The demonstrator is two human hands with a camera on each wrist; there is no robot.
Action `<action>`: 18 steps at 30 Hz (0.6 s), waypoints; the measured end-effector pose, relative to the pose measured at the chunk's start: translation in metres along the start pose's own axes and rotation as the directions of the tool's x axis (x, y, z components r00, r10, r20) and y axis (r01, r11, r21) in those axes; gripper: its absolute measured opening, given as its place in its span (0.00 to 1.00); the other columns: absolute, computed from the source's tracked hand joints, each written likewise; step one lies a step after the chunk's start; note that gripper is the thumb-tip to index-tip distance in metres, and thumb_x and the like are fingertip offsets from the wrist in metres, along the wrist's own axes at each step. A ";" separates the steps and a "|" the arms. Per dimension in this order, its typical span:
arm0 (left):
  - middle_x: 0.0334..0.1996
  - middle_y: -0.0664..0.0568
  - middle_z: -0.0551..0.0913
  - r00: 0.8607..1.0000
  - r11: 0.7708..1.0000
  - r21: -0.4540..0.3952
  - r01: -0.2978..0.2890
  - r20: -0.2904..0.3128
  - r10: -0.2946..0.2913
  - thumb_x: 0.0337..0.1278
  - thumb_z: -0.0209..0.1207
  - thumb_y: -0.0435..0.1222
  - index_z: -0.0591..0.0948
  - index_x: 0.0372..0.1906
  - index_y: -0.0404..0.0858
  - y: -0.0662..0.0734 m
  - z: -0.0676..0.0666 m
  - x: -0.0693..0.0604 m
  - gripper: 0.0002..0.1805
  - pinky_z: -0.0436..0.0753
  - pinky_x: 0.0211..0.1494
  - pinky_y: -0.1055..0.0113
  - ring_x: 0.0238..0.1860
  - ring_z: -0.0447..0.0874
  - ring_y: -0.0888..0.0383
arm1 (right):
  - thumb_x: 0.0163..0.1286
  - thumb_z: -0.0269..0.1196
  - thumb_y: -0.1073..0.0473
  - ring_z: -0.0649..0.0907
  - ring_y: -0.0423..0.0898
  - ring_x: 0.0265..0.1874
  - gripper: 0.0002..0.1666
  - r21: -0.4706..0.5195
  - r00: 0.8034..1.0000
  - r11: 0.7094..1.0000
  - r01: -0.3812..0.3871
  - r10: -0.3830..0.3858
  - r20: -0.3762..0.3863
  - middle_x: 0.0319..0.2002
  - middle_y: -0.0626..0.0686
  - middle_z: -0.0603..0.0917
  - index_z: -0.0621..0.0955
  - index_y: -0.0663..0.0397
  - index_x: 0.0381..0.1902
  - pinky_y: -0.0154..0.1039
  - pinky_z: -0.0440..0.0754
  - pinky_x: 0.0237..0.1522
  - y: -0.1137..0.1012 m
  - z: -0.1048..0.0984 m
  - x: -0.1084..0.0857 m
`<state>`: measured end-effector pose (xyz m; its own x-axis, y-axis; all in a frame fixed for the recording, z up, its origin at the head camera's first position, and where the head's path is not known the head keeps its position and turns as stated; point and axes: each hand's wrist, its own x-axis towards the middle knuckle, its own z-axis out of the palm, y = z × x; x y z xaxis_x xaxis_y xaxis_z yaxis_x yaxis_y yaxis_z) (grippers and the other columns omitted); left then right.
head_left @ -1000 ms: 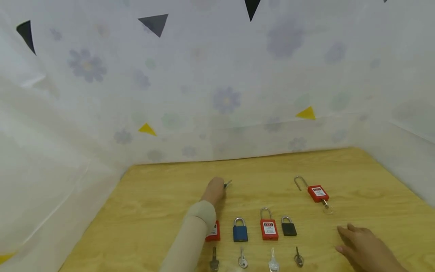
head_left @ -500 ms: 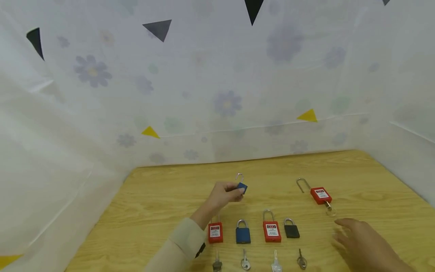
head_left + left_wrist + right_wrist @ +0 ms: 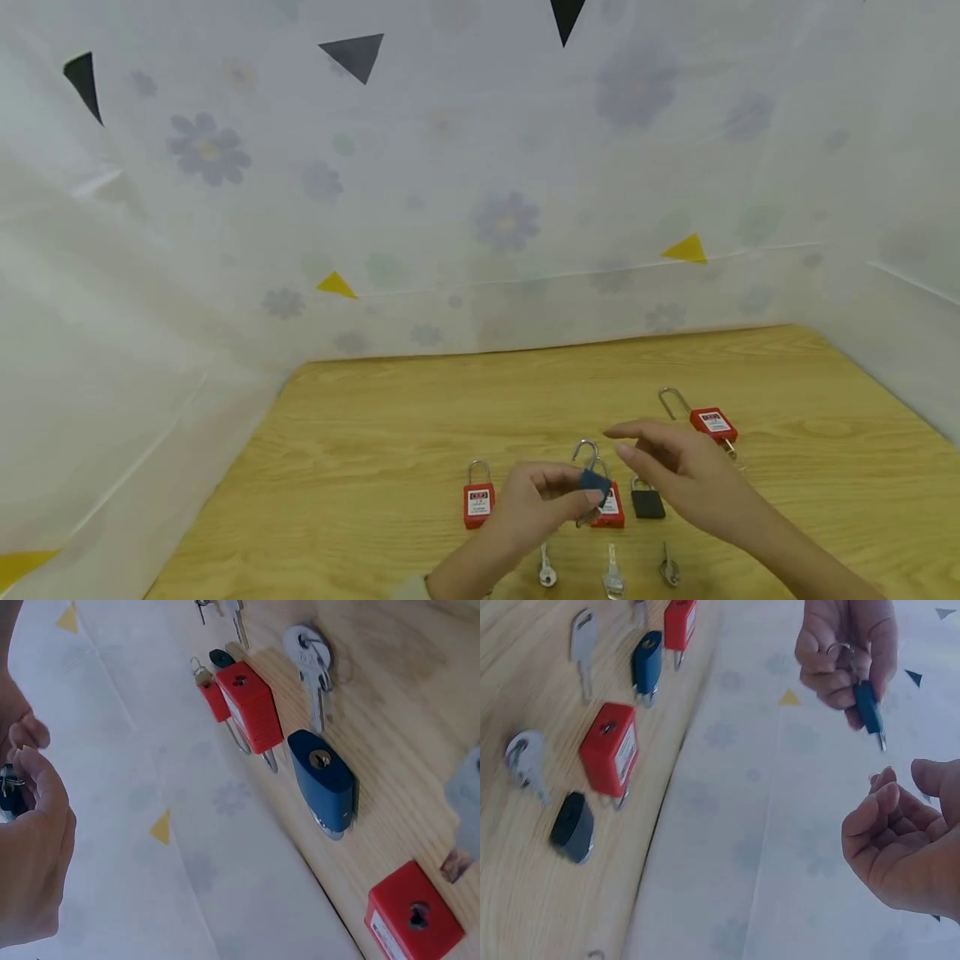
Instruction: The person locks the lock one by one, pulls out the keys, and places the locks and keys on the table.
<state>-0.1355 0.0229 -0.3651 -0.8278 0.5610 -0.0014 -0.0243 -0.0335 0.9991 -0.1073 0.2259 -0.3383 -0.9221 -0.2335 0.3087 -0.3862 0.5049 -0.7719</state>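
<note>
In the head view's lower middle, the left hand [image 3: 534,507] pinches a blue lock [image 3: 595,481] above the bench [image 3: 360,450], its shackle unhooked. Just right of it, the right hand [image 3: 697,479] is released, fingers loosely bent. 3 red locks [image 3: 478,505] lie left of, behind and upper right of the blue lock. 3 keys [image 3: 613,582] line the bottom edge.
</note>
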 end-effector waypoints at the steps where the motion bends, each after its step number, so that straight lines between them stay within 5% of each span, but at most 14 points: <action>1: 0.36 0.27 0.82 1.000 1.000 -0.004 -0.014 0.013 0.014 0.54 0.60 0.30 0.81 0.41 0.24 -0.001 0.002 -0.001 0.12 0.79 0.32 0.77 0.26 0.81 0.67 | 0.72 0.51 0.59 0.71 0.34 0.17 0.16 0.034 1.000 0.999 0.008 -0.009 0.023 0.20 0.42 0.74 0.77 0.58 0.53 0.32 0.72 0.18 -0.005 0.003 0.002; 7: 0.38 0.15 0.74 0.995 0.997 -0.042 -0.065 0.076 0.068 0.56 0.59 0.29 0.79 0.43 0.20 -0.010 0.007 -0.002 0.15 0.79 0.35 0.78 0.27 0.79 0.71 | 0.73 0.49 0.61 0.79 0.34 0.24 0.17 0.121 0.990 0.990 0.075 -0.088 0.108 0.27 0.49 0.83 0.77 0.64 0.52 0.33 0.78 0.25 -0.015 0.015 0.010; 11: 0.39 0.16 0.74 0.997 0.996 -0.062 -0.057 0.052 0.060 0.55 0.60 0.29 0.78 0.43 0.19 -0.013 0.010 -0.002 0.15 0.79 0.35 0.78 0.27 0.80 0.72 | 0.73 0.49 0.61 0.80 0.35 0.25 0.16 0.158 0.986 0.985 0.064 -0.087 0.139 0.34 0.55 0.85 0.78 0.66 0.49 0.34 0.79 0.25 -0.015 0.019 0.012; 18: 0.38 0.21 0.78 0.999 0.997 -0.068 -0.045 0.008 0.045 0.54 0.61 0.31 0.81 0.40 0.22 -0.014 0.016 -0.004 0.13 0.80 0.35 0.78 0.27 0.81 0.70 | 0.73 0.49 0.61 0.78 0.34 0.22 0.15 0.169 0.986 0.984 0.048 -0.074 0.151 0.31 0.53 0.83 0.78 0.64 0.46 0.35 0.77 0.23 -0.015 0.020 0.011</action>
<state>-0.1226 0.0342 -0.3784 -0.8235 0.5656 0.0443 -0.0252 -0.1145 0.9931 -0.1109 0.1990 -0.3343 -0.8768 -0.3930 0.2771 -0.4200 0.3455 -0.8392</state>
